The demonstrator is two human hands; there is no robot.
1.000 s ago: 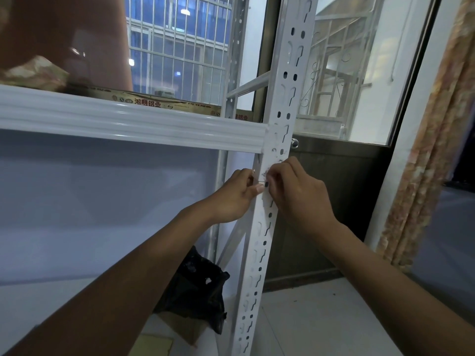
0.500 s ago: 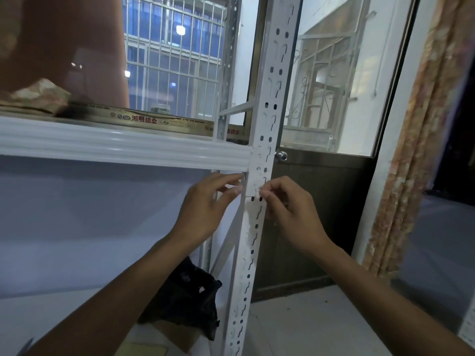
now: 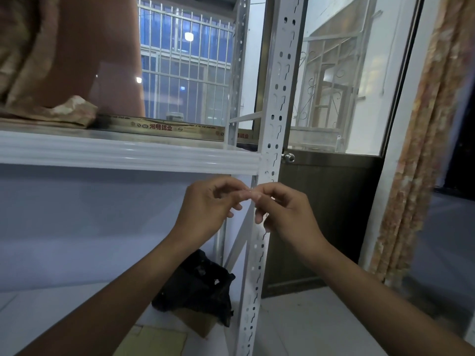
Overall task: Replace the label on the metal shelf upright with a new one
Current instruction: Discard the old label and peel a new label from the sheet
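Both hands off the upright (image 3: 270,155) now; left hand (image 3: 205,209) and right hand (image 3: 285,214) pinch a small label (image 3: 248,194) together. Likely peeling stage; next, separate it cleanly.

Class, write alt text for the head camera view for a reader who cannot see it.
Two bare hands, the left hand and right hand, meet fingertip to fingertip in front of a white slotted metal shelf upright, pinching something too small to identify. A white shelf beam runs leftward just above them.
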